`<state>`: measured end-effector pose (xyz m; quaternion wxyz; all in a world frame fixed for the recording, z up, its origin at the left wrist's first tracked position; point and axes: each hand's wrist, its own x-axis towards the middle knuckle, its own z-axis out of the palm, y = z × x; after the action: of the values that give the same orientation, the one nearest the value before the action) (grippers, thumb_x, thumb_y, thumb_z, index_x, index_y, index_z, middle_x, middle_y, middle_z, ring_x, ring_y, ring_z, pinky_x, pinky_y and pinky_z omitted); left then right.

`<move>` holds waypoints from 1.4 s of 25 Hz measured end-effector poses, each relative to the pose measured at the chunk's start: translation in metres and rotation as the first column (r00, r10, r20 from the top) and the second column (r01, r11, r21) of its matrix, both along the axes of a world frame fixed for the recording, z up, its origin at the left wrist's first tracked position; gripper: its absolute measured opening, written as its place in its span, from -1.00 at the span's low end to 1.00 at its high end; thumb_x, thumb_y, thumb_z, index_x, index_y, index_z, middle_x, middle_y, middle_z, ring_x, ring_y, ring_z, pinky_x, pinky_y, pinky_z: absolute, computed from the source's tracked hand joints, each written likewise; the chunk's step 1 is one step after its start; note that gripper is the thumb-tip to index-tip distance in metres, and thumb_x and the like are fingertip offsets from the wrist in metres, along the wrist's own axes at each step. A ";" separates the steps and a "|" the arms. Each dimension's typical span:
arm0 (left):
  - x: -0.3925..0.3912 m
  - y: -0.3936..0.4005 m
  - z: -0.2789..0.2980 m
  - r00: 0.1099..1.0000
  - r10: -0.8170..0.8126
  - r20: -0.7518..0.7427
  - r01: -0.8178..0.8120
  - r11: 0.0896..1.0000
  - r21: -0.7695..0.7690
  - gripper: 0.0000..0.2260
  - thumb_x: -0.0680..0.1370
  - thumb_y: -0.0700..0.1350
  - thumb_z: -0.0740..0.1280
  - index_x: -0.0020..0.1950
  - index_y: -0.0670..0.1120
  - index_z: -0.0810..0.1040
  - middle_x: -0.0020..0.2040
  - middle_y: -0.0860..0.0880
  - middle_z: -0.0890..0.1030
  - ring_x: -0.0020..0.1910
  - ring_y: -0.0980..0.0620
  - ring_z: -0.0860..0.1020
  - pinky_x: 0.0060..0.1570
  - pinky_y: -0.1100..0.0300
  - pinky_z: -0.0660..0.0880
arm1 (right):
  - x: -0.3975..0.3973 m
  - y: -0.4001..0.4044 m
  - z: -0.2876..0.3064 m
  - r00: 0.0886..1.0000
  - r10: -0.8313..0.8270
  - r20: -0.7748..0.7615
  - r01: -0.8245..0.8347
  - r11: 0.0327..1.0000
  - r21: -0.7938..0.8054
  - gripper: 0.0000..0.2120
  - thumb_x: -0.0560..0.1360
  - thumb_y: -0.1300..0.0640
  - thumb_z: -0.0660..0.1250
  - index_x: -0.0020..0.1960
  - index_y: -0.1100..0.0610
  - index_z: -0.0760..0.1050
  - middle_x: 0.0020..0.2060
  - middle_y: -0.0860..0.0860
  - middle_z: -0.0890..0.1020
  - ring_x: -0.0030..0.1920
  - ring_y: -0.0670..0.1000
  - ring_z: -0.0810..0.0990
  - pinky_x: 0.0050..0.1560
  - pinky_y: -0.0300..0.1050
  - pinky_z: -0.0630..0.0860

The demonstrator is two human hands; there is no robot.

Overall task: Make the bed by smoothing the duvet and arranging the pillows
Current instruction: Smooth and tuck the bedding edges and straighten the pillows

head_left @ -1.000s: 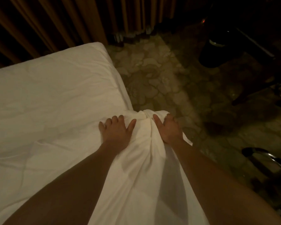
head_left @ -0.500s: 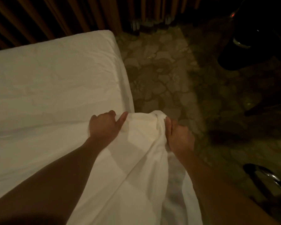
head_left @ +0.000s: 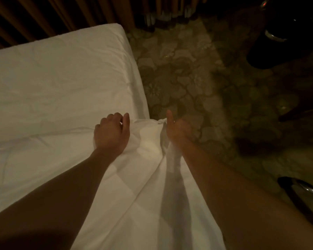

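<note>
A dim room seen from above, looking down over two bare forearms reaching away from the viewer. A white duvet (head_left: 116,204) covers the near part of a bed and hangs over its right edge; its far corner is gathered into folds between the two hands. Beyond it, the bare white mattress sheet (head_left: 61,78) stretches to the far left, wrinkled, ending at a rounded far corner.

The left hand (head_left: 112,134) rests on top of the duvet at its far edge, fingers (head_left: 114,117) curled downward and thumb raised; whether they actually pinch the fabric cannot be told. The right hand (head_left: 177,130) is at the bunched corner off the bed's right side, thumb pointing up and fingers hidden behind the cloth and blurred, so its grasp cannot be told either.

Right of the bed lies a carpet (head_left: 197,78) with a large floral pattern in muted green-brown. Pleated brown curtains (head_left: 52,15) hang along the far side. A dark round object with a metal rim (head_left: 278,37) stands at far right, and a curved chrome-trimmed piece (head_left: 304,192) sits at near right. No writing or labels are readable.
</note>
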<state>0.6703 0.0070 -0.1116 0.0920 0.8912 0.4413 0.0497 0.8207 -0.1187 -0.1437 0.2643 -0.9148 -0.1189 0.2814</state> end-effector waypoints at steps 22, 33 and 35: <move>-0.012 0.016 -0.012 0.986 -0.137 -0.099 0.146 0.986 0.084 -0.54 0.64 0.21 0.00 0.10 -0.08 0.54 -0.02 -0.11 0.59 -0.03 -0.18 0.52 -0.02 -0.06 0.39 | -0.033 0.005 0.018 0.698 0.579 0.420 -0.645 0.764 0.020 -0.33 0.60 -0.35 -0.13 0.61 -0.04 0.08 0.60 0.07 0.11 0.57 0.15 0.04 0.52 0.13 0.05; -0.117 0.085 -0.019 0.903 -0.129 -0.410 0.201 0.970 0.137 -0.39 0.62 0.27 -0.09 0.07 -0.15 0.57 -0.02 -0.22 0.58 0.01 -0.28 0.52 0.01 -0.14 0.42 | -0.004 -0.112 -0.097 0.941 0.263 -0.213 -0.328 0.864 -0.382 -0.13 0.48 -0.51 -0.21 0.64 -0.03 -0.05 0.62 0.10 0.06 0.58 0.23 0.08 0.56 0.23 0.01; -0.154 0.105 -0.014 0.921 -0.009 -0.390 0.079 0.983 0.164 -0.39 0.60 0.29 -0.08 0.18 -0.14 0.53 0.12 -0.23 0.56 0.12 -0.30 0.48 0.11 -0.19 0.38 | 0.013 -0.154 -0.114 0.951 0.279 -0.130 -0.303 0.769 -0.562 -0.07 0.45 -0.55 -0.26 0.64 -0.01 -0.07 0.62 0.13 0.06 0.59 0.24 0.04 0.55 0.31 0.00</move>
<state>0.5164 0.1120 -0.1256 -0.0752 0.8978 0.4245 -0.0906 0.8339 -0.2732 -0.2578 -0.0692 -0.9163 -0.1631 0.3593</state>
